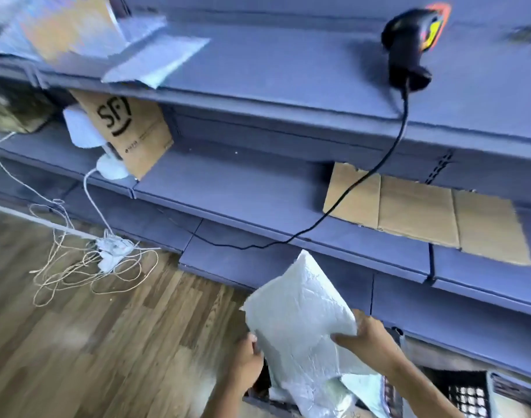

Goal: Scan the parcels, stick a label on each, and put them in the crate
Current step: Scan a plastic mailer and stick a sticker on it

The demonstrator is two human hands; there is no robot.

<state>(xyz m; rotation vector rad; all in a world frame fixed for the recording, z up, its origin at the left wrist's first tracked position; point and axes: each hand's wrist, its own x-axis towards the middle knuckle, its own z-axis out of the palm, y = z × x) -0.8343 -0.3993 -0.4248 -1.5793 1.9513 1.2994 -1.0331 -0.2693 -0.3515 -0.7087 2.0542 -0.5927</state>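
The parcel [300, 315], a crinkled white mailer, is held up in the near middle, just above the dark crate [457, 384]. I take things from the biggest down. The blue shelf [288, 70] fills the far side. The crate sits near and low, with other pale bags inside. The parcel's long axis runs from the crate up toward the far shelf, and the face toward me shows no label. The scanner [409, 46] lies on the top shelf, far and right of the parcel and well apart from it.

My left hand [246, 357] grips the near left edge and my right hand [369, 336] pinches the right edge, fingers [344, 338] curled onto the plastic. The right hand is nearer the scanner, so I judge it should do the reaching.
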